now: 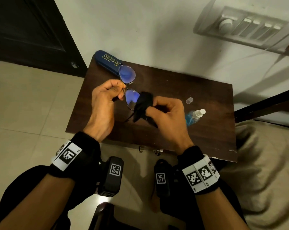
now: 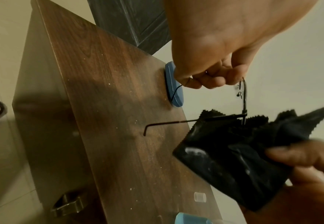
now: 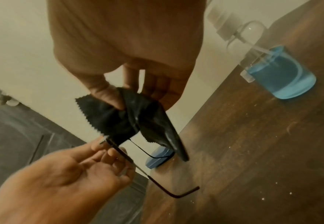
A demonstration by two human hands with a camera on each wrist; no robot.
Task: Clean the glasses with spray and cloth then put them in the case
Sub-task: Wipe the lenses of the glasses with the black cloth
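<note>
The left hand [image 1: 105,98] holds the thin-framed metal glasses with blue-tinted lenses [image 1: 129,87] above the dark brown wooden table [image 1: 198,90]. Its fingers [image 2: 213,81] are curled and pinch the frame near the bridge, between the two lenses. The right hand [image 1: 167,112] holds the black cleaning cloth with zigzag edges [image 1: 143,103]; its thumb and fingers [image 3: 107,94] pinch the folded cloth around the nearer lens, so the cloth covers one side of this lens. The farther lens is free and shows blue in the head view. Both temple arms of the glasses are open and point down toward the table.

The dark blue oval glasses case with gold letters [image 1: 107,61] lies closed at the far left corner of the table, against the white wall [image 1: 157,30]. The small clear spray bottle with blue liquid and a white nozzle [image 1: 194,117] lies on its side on the table, just beside the right hand. Its small transparent cap [image 1: 189,100] lies near it, apart from the bottle.
</note>
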